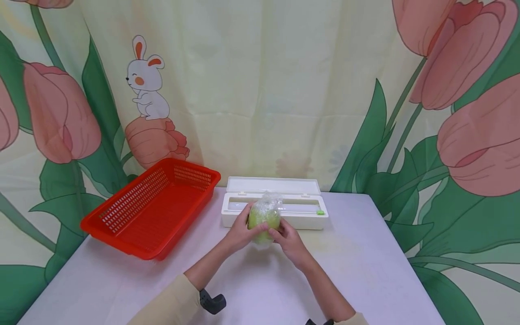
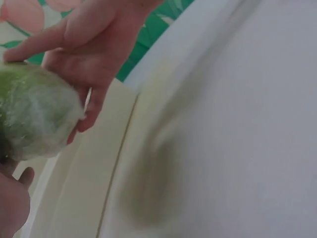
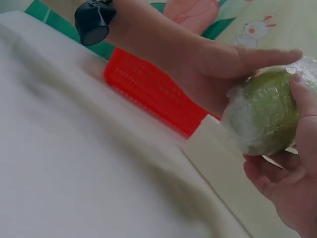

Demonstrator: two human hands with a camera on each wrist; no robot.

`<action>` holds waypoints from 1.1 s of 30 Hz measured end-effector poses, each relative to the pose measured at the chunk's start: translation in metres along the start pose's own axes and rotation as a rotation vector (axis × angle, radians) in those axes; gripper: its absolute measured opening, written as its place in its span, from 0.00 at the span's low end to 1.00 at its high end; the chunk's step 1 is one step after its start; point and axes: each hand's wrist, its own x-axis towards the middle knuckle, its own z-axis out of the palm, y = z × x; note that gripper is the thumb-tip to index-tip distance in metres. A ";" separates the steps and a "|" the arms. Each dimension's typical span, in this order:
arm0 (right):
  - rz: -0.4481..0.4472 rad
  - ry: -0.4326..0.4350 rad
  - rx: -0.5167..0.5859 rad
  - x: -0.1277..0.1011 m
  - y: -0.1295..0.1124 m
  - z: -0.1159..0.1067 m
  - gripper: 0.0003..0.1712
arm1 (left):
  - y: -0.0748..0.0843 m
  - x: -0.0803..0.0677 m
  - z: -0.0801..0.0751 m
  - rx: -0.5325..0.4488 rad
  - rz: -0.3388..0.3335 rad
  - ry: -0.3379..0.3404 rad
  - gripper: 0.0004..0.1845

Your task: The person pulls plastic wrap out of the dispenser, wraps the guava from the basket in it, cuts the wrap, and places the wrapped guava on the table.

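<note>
Between both hands, above the white table, is a round green fruit or vegetable wrapped in clear cling film; its exact kind is unclear. The film bunches up loosely at its top. My left hand grips it from the left, with the thumb across the near side. From the right, my right hand holds it with thumb and fingers. The right wrist view shows the film stretched over the green produce, between the left hand and the right hand. Some fingertips are hidden behind it.
Just behind the hands stands a white cling film dispenser, its lid raised and a green slider at its right end. A red plastic basket with perforated sides sits at the left on the table. A printed curtain hangs behind.
</note>
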 end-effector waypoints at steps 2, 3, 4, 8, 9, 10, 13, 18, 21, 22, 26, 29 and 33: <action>-0.005 -0.020 -0.009 -0.002 0.000 -0.003 0.31 | 0.002 0.000 -0.005 -0.018 0.025 -0.043 0.36; -0.012 -0.040 -0.009 -0.003 0.000 -0.005 0.31 | 0.003 0.000 -0.007 -0.032 0.031 -0.071 0.36; -0.019 -0.063 -0.007 -0.004 0.000 -0.007 0.30 | 0.005 0.000 -0.010 -0.040 0.037 -0.102 0.36; -0.039 -0.166 0.002 -0.007 -0.001 -0.013 0.28 | 0.008 0.002 -0.018 -0.105 0.050 -0.254 0.38; -0.044 -0.191 -0.002 -0.008 -0.001 -0.014 0.27 | 0.008 0.002 -0.019 -0.127 0.047 -0.290 0.39; -0.047 -0.212 -0.003 -0.009 -0.001 -0.015 0.26 | 0.008 0.002 -0.019 -0.148 0.053 -0.321 0.39; -0.053 -0.247 -0.018 -0.010 -0.002 -0.015 0.26 | 0.007 0.003 -0.018 -0.228 0.085 -0.388 0.38; -0.031 -0.223 -0.031 -0.012 -0.004 -0.013 0.33 | 0.007 0.002 -0.012 -0.269 0.102 -0.336 0.27; -0.047 -0.196 -0.043 -0.017 -0.012 -0.011 0.34 | 0.008 0.000 -0.008 -0.288 0.073 -0.225 0.21; -0.049 -0.187 -0.044 -0.018 -0.016 -0.010 0.34 | 0.007 0.000 -0.007 -0.299 0.066 -0.185 0.20; -0.018 -0.108 -0.051 -0.021 -0.025 -0.002 0.33 | 0.010 -0.001 -0.001 -0.337 0.076 -0.049 0.18; 0.015 -0.071 -0.073 -0.022 -0.030 0.001 0.30 | 0.010 -0.002 0.003 -0.310 0.124 -0.010 0.16; 0.018 -0.074 -0.099 -0.024 -0.033 0.000 0.26 | 0.009 -0.002 0.006 -0.227 0.220 -0.016 0.16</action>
